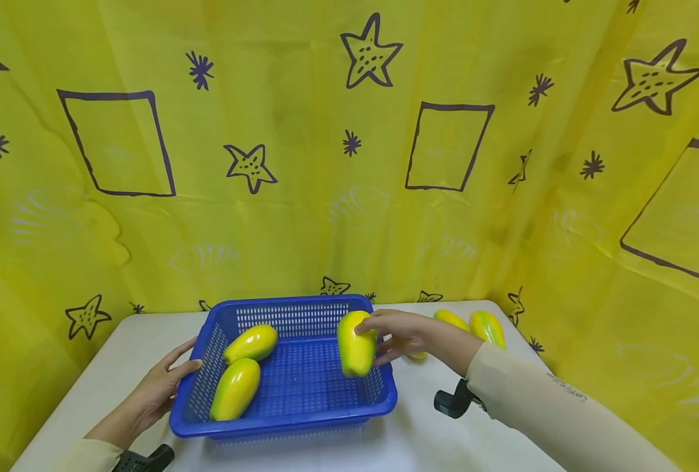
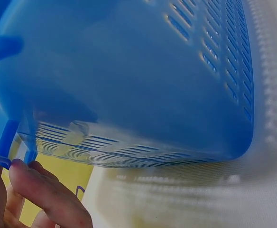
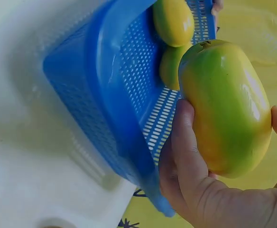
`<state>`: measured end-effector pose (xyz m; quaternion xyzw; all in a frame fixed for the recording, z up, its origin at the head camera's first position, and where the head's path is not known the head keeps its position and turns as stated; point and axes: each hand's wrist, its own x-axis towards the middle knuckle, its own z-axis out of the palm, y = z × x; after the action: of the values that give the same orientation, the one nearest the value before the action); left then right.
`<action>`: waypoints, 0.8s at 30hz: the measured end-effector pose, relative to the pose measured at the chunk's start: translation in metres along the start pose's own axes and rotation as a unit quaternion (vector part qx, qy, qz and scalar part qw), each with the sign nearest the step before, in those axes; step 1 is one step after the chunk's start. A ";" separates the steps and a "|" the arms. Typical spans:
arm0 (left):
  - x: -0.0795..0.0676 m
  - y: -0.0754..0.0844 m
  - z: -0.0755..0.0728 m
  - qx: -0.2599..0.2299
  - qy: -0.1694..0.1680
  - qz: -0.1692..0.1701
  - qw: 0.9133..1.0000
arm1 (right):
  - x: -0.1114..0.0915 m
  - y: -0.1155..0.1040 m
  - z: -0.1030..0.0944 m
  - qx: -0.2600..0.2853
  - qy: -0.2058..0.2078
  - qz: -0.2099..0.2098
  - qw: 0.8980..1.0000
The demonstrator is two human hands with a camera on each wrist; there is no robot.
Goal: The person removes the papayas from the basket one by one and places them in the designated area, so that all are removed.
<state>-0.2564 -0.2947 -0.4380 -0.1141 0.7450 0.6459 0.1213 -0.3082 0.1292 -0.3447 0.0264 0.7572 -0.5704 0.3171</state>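
A blue plastic basket (image 1: 284, 423) with slotted walls sits on the white table. My left hand (image 1: 156, 387) grips its left rim, thumb over the edge; in the left wrist view the fingers (image 2: 48, 190) curl at the rim. My right hand (image 1: 401, 333) holds a glossy yellow-green oblong fruit (image 1: 356, 347), like a mango or small papaya, above the basket's right side. The right wrist view shows thumb and fingers on opposite sides of the fruit (image 3: 228, 109), its brownish stem end upward. Two similar fruits, one farther back (image 1: 251, 343) and one nearer (image 1: 235, 390), lie inside at the left.
More yellow-green fruits (image 1: 487, 328) lie on the white table (image 1: 426, 419) at the back right, partly hidden behind the right forearm. A yellow curtain (image 1: 302, 229) with drawn stars hangs behind the table and along its sides.
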 end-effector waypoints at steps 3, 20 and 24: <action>0.000 0.001 0.000 0.000 0.002 -0.001 1.000 | -0.006 0.003 -0.005 -0.001 0.001 -0.002 1.000; 0.001 -0.001 -0.001 -0.002 0.003 -0.002 1.000 | -0.043 0.017 -0.034 0.014 -0.009 -0.015 1.000; 0.001 -0.002 -0.001 -0.002 0.003 -0.003 1.000 | -0.048 0.020 -0.039 0.011 0.003 -0.009 1.000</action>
<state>-0.2565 -0.2961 -0.4397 -0.1185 0.7442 0.6463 0.1202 -0.2798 0.1861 -0.3318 0.0248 0.7521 -0.5812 0.3097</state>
